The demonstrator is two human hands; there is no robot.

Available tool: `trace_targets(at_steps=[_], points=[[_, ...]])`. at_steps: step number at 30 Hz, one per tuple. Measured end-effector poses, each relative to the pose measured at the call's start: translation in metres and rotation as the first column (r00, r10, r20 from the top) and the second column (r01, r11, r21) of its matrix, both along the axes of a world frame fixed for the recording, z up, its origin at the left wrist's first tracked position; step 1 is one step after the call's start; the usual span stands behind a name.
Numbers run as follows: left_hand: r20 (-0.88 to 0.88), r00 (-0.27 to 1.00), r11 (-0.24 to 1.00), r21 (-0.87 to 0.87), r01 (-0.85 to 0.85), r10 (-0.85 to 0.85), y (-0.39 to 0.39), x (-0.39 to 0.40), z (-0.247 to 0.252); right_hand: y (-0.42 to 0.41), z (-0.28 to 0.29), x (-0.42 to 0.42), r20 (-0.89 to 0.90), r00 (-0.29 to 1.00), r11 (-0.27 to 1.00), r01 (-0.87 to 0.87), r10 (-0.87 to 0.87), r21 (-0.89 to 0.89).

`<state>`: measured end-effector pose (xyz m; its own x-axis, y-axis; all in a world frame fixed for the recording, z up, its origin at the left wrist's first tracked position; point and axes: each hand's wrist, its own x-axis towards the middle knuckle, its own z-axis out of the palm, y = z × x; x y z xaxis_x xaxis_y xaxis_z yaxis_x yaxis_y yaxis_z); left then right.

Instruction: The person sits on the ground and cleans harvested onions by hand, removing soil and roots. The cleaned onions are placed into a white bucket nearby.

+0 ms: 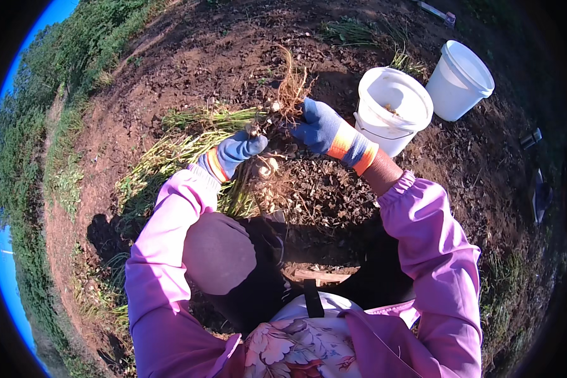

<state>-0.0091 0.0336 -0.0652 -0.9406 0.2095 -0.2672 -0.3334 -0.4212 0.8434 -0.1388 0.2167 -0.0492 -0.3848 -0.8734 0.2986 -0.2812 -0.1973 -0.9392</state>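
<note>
My left hand (242,148), in a blue knit glove with an orange cuff, is closed around the stems of a pulled-up plant. Its fibrous roots (290,92), with pale pods that look like peanuts, rise between my hands. My right hand (314,126), gloved alike, has its fingers curled at the right side of these roots; whether it grips them is hidden. Cut green stems (170,158) lie in a heap beyond and left of my left hand. Below it, more roots with pale pods (267,189) lie near my knee.
Right of my right hand stands a white bucket (387,134) with a few small pieces inside. Another white bucket (453,90) stands behind it. Plant stems (352,32) lie on the brown soil farther off. A metallic cylinder (530,139) is at the far right. Bushes line the left.
</note>
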Motion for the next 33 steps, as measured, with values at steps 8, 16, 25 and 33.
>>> trace_targets(at_steps=[8,16,25,33], points=[[0.001,1.0,1.0,-0.022,-0.003,0.003,0.004,0.007,0.001,0.0,-0.012,0.011,0.356,0.917,0.954,-0.071,0.178,-0.292],[0.013,1.0,1.0,0.0,0.012,-0.012,0.008,0.003,0.0,-0.003,-0.018,0.009,0.461,0.879,0.977,-0.023,0.12,-0.212],[0.063,0.998,0.997,0.078,0.0,-0.005,0.002,-0.001,-0.003,0.004,0.023,0.01,-0.489,0.844,0.827,0.428,-0.222,0.363],[0.007,0.996,0.989,0.124,0.085,-0.087,0.016,-0.009,0.0,0.011,0.031,0.006,-0.762,0.647,0.759,0.486,0.019,0.432]])
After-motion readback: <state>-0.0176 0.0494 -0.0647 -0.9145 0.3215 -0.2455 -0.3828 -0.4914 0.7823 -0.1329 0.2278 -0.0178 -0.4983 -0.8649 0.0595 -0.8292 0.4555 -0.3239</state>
